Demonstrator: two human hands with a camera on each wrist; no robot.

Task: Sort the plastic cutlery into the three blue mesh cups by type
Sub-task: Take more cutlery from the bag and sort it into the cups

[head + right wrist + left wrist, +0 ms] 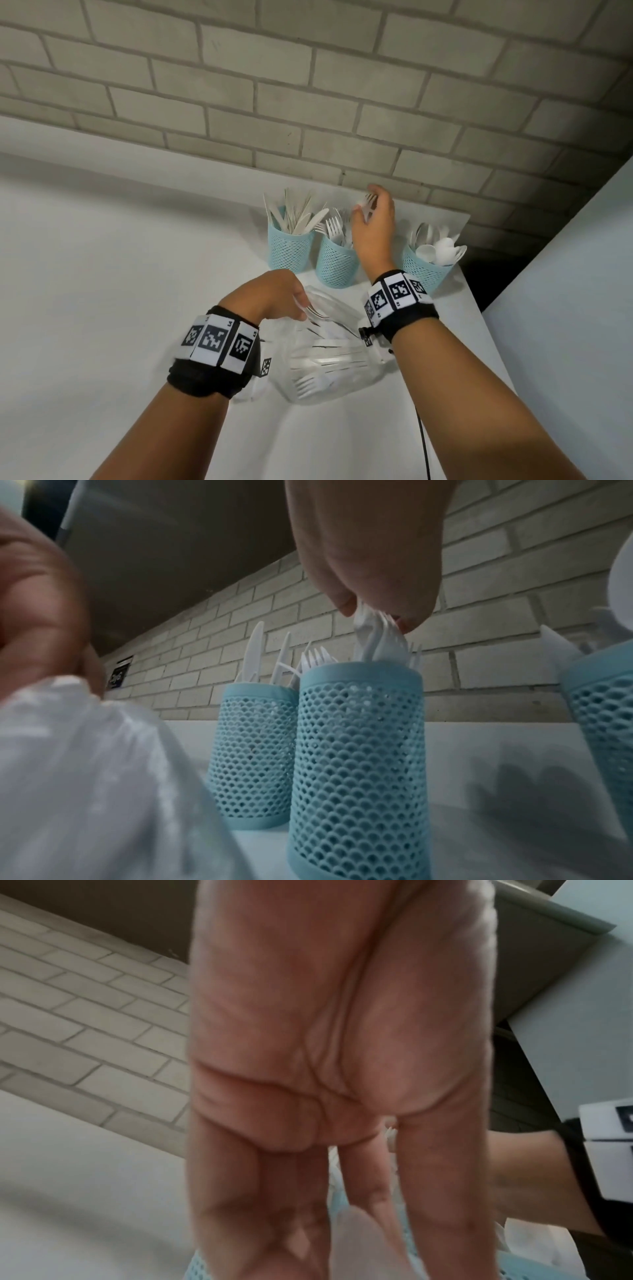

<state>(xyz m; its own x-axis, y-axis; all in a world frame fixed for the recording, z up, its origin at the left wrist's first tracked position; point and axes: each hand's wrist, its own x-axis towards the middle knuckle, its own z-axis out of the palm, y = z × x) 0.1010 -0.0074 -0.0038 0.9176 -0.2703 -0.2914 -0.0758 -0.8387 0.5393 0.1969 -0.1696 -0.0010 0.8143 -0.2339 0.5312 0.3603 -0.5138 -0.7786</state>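
Observation:
Three blue mesh cups stand in a row by the brick wall: the knife cup (291,248), the fork cup (337,265) and the spoon cup (428,274). My right hand (366,205) hovers over the fork cup (359,750) and pinches white plastic forks (380,637) by their tine ends, their handles reaching down into the cup. My left hand (301,305) grips the mouth of a clear plastic bag (325,359) that lies on the white table in front of the cups. Several forks and other white cutlery are still inside it. The left wrist view is mostly blurred palm (342,1042).
The brick wall (308,102) rises directly behind the cups. The table's right edge (479,325) runs close to the spoon cup (603,723), with a dark gap and a white panel (565,274) beyond. Bare white tabletop (102,274) spreads to the left. A black cable (424,445) hangs beneath my right forearm.

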